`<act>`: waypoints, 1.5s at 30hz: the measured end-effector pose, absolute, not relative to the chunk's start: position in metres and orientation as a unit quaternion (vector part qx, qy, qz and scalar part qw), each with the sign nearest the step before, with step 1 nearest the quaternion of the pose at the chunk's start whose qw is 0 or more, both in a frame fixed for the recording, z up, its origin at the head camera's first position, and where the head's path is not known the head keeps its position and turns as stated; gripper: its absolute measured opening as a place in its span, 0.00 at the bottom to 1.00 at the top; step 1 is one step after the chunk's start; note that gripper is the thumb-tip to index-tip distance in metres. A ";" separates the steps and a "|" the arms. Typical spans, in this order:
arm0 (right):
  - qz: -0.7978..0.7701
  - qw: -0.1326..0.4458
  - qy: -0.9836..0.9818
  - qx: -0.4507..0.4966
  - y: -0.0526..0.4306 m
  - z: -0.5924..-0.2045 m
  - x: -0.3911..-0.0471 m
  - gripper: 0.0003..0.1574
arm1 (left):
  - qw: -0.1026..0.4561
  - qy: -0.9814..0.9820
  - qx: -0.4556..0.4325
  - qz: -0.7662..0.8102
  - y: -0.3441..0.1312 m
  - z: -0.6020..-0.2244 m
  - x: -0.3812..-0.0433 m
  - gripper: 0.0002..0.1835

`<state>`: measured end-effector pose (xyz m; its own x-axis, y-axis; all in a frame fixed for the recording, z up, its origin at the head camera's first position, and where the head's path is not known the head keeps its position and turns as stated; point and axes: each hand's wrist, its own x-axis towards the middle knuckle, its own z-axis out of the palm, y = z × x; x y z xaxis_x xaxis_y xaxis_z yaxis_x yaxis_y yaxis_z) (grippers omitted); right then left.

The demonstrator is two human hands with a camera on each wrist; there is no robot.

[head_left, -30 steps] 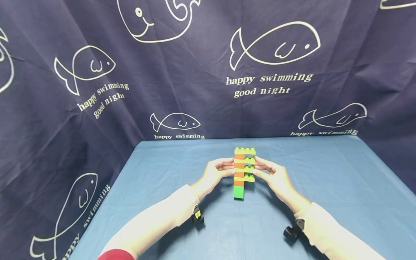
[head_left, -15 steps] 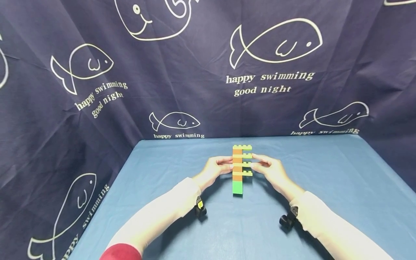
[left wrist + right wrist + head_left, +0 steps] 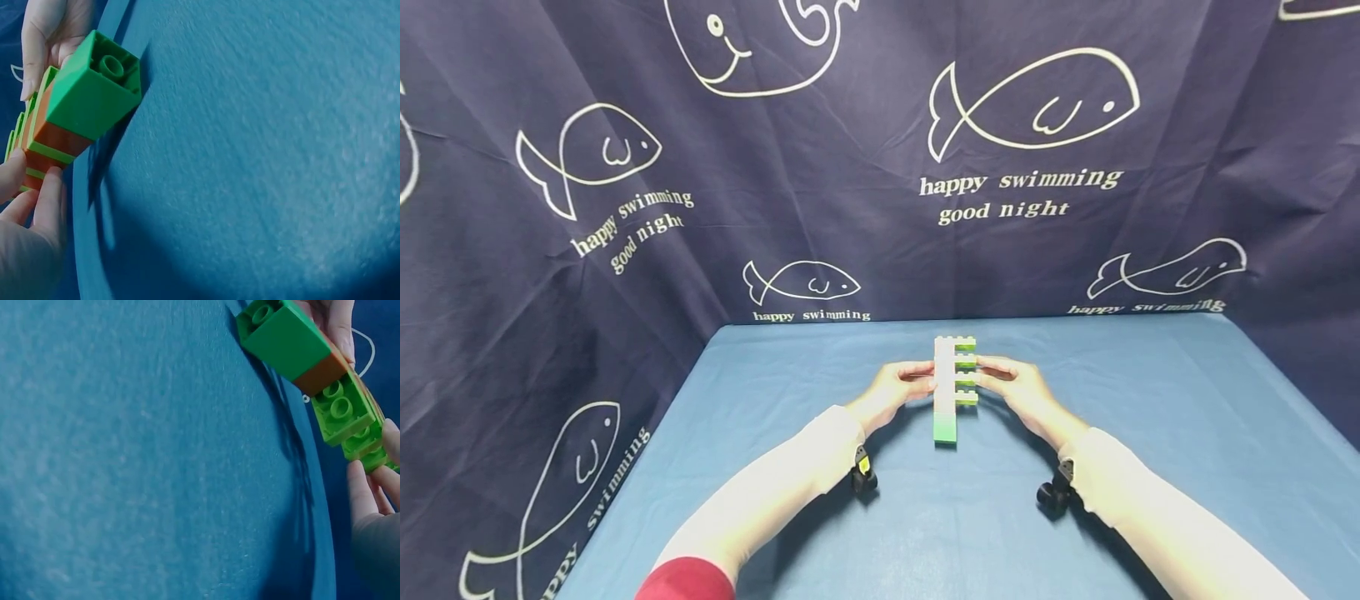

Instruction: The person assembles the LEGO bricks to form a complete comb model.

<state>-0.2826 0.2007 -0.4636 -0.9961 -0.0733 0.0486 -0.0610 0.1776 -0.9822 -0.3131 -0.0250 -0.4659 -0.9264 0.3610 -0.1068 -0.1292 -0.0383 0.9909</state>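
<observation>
A tower of toy building bricks (image 3: 945,379) is held up above the table between both hands in the head view. Its bottom is a green brick (image 3: 90,97), hollow underside showing; orange bricks (image 3: 322,374) alternate with thin lime plates (image 3: 344,412) that jut out to the right like steps. Glare whitens the front of the column in the head view. From the left side, the left hand (image 3: 891,396) pinches the column between thumb and fingers. The right hand (image 3: 1026,396) pinches the jutting ends of the lime plates, thumb and fingers on either side.
A blue cloth covers the table (image 3: 1000,533). Behind it hangs a dark blue curtain (image 3: 880,192) printed with white fish and lettering. A small black wrist camera (image 3: 865,479) sits under the left forearm, another black camera (image 3: 1052,497) under the right.
The tower has shifted slightly left and its face has tilted, turning from orange to pale with glare. The right hand and forearm have moved left with it; both hands keep their hold.
</observation>
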 end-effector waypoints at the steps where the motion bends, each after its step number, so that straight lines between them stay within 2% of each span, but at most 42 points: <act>1: -0.642 0.007 0.765 -0.043 0.200 -0.464 -0.284 0.30 | 0.172 0.672 0.086 0.716 -0.026 -0.466 -0.314 0.25; 22: -0.585 0.029 0.810 -0.029 0.201 -0.477 -0.295 0.28 | 0.188 0.676 0.076 0.709 -0.022 -0.479 -0.318 0.24; 45: -0.556 0.065 0.828 -0.017 0.194 -0.471 -0.300 0.27 | 0.190 0.690 0.048 0.697 -0.023 -0.481 -0.321 0.23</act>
